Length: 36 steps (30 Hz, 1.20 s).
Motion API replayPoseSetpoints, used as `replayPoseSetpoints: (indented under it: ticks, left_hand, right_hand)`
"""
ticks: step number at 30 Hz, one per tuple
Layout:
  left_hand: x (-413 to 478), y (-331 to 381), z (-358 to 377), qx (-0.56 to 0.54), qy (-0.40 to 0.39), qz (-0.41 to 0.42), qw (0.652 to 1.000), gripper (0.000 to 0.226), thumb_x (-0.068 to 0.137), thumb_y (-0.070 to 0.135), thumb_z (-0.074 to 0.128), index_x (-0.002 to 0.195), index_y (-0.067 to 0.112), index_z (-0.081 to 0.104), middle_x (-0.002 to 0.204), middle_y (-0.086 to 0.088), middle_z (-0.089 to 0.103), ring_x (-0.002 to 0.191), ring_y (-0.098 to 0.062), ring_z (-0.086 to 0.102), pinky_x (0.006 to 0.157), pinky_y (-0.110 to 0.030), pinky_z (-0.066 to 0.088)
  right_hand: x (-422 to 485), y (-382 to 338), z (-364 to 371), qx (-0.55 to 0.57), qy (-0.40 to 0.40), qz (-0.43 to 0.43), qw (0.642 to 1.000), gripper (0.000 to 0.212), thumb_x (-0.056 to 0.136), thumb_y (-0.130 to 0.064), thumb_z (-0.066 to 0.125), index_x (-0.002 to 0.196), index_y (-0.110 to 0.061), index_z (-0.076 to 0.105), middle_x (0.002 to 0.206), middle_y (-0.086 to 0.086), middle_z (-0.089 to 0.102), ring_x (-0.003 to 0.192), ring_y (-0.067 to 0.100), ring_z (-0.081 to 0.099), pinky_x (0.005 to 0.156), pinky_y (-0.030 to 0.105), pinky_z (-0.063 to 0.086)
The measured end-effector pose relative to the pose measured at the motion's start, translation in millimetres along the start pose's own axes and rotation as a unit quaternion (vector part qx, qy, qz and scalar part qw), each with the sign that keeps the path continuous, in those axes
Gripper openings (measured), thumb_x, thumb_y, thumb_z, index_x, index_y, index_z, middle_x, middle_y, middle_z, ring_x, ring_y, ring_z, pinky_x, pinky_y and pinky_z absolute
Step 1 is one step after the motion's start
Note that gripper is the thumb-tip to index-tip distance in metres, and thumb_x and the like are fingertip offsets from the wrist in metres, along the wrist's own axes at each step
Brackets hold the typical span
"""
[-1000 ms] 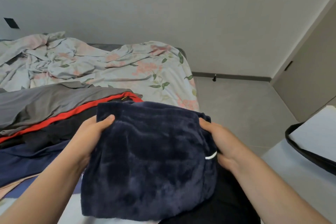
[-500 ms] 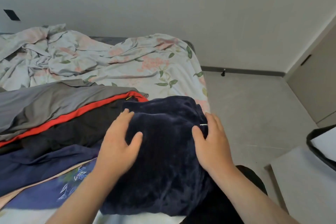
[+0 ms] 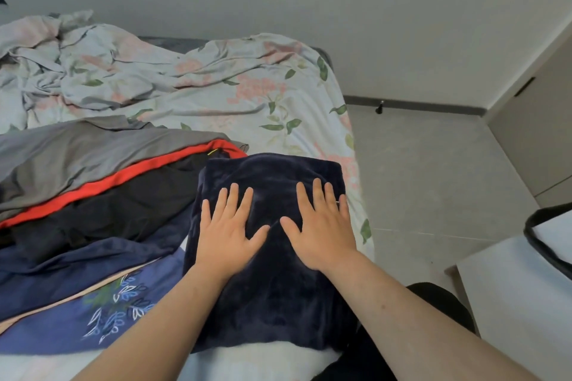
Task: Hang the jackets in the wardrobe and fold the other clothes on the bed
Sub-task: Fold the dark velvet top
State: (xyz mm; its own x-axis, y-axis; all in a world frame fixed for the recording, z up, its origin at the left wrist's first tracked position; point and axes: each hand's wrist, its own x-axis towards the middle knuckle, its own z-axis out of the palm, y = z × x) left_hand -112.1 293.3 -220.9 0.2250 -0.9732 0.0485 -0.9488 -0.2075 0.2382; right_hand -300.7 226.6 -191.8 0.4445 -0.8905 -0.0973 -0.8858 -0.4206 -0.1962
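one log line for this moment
step: pressing folded navy fleece flat | left hand: flat on it | right hand: flat on it | place: bed

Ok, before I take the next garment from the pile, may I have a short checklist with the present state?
1. Navy fleece garment folded, lying on the bed: ok.
2. Left hand and right hand flat on it, gripping nothing: ok.
3. Fleece inside the bed's right edge: ok.
4. Fleece apart from the clothes pile: not ok, left edge touches it.
5. Layers underneath even: cannot tell, hidden.
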Motion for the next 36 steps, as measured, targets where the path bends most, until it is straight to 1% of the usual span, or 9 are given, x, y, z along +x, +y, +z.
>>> replayPoseSetpoints:
  ticks: [6, 13, 17, 22, 25, 28, 32, 34, 36]
  left_hand:
    - [7.2, -6.8, 29.4, -0.039, 0.025, -0.003, 0.999, 0.078, 0.089, 0.065, 0.029, 0.157, 0.031, 0.012, 0.164, -0.001, 0.007, 0.152, -0.019, 0.002, 0.123, -0.048, 0.005]
    - [9.7, -8.2, 35.1, -0.036, 0.019, -0.008, 0.999, 0.076, 0.09, 0.062, 0.03, 0.157, 0.028, 0.014, 0.163, 0.0, 0.005, 0.15, -0.016, 0.001, 0.123, -0.045, 0.006]
    - [12.2, -6.9, 32.8, -0.011, -0.002, -0.014, 1.0, 0.078, 0.089, 0.064, 0.021, 0.157, 0.029, 0.007, 0.163, 0.002, -0.003, 0.149, -0.013, -0.007, 0.123, -0.043, 0.001]
    - [14.8, -1.4, 17.9, 0.019, -0.054, -0.03, 0.998, 0.085, 0.083, 0.068, 0.004, 0.156, 0.027, -0.006, 0.164, -0.002, -0.011, 0.151, -0.019, -0.01, 0.123, -0.043, -0.004]
    - [10.1, 4.7, 5.2, -0.006, -0.066, -0.035, 0.997, 0.081, 0.09, 0.067, 0.014, 0.157, 0.026, -0.003, 0.165, -0.003, -0.009, 0.151, -0.02, -0.009, 0.123, -0.042, -0.004]
    - [-9.8, 11.1, -5.3, -0.055, -0.055, -0.062, 0.995, 0.073, 0.098, 0.059, 0.031, 0.158, 0.024, 0.008, 0.165, -0.004, 0.001, 0.152, -0.023, -0.001, 0.122, -0.042, 0.003]
    - [-66.4, 0.7, -8.4, -0.103, 0.002, -0.155, 0.983, 0.065, 0.097, 0.049, 0.046, 0.153, 0.021, 0.029, 0.162, -0.005, 0.023, 0.149, -0.023, 0.017, 0.12, -0.046, 0.015]
    - [-97.4, -6.6, -11.4, -0.168, 0.014, -0.213, 0.962, 0.066, 0.092, 0.049, 0.056, 0.149, 0.02, 0.037, 0.158, -0.005, 0.033, 0.146, -0.023, 0.027, 0.114, -0.048, 0.028]
    - [-118.0, -11.1, -16.6, -0.264, 0.02, -0.225, 0.938, 0.054, 0.085, 0.047, 0.067, 0.132, 0.027, 0.05, 0.135, -0.001, 0.057, 0.125, -0.024, 0.052, 0.101, -0.045, 0.044]
  right_hand:
    - [12.6, 4.2, 29.7, 0.011, 0.037, 0.009, 0.999, 0.081, 0.09, -0.069, 0.012, 0.158, -0.025, 0.006, 0.166, 0.009, 0.003, 0.153, 0.029, -0.001, 0.122, 0.048, -0.002]
    - [24.8, 6.1, 37.0, 0.021, 0.03, 0.013, 0.999, 0.08, 0.089, -0.067, 0.016, 0.157, -0.025, 0.011, 0.166, 0.008, 0.008, 0.153, 0.027, 0.005, 0.123, 0.048, 0.005]
    - [26.5, 5.9, 32.1, 0.025, 0.002, 0.017, 1.0, 0.083, 0.086, -0.069, 0.01, 0.157, -0.027, 0.002, 0.166, 0.006, -0.001, 0.153, 0.026, -0.004, 0.122, 0.048, -0.002]
    - [13.7, 7.2, 10.6, 0.005, -0.056, -0.008, 0.998, 0.088, 0.083, -0.072, 0.0, 0.155, -0.024, -0.015, 0.163, 0.008, -0.02, 0.15, 0.027, -0.022, 0.118, 0.049, -0.014]
    - [-18.6, 19.2, 1.8, 0.03, -0.053, -0.034, 0.998, 0.079, 0.09, -0.068, 0.008, 0.155, -0.028, -0.014, 0.162, 0.003, -0.023, 0.148, 0.021, -0.025, 0.12, 0.045, -0.01]
    - [-60.2, 37.3, 2.2, 0.143, -0.083, -0.011, 0.986, 0.074, 0.094, -0.068, 0.022, 0.154, -0.039, -0.009, 0.158, -0.015, -0.027, 0.15, 0.013, -0.019, 0.122, 0.042, 0.005]
    - [-88.8, 42.0, -2.7, 0.305, -0.093, 0.045, 0.947, 0.091, 0.079, -0.077, 0.04, 0.153, -0.047, -0.003, 0.163, -0.018, -0.007, 0.152, 0.012, 0.006, 0.121, 0.04, 0.019]
    - [-91.5, 41.6, -7.7, 0.396, -0.084, 0.1, 0.909, 0.1, 0.068, -0.078, 0.056, 0.152, -0.044, 0.013, 0.158, -0.014, 0.024, 0.146, 0.014, 0.026, 0.117, 0.041, 0.029]
    - [-90.9, 43.9, -8.7, 0.467, -0.111, 0.141, 0.866, 0.095, 0.059, -0.079, 0.067, 0.141, -0.044, 0.035, 0.14, -0.016, 0.049, 0.133, 0.016, 0.047, 0.11, 0.041, 0.041]
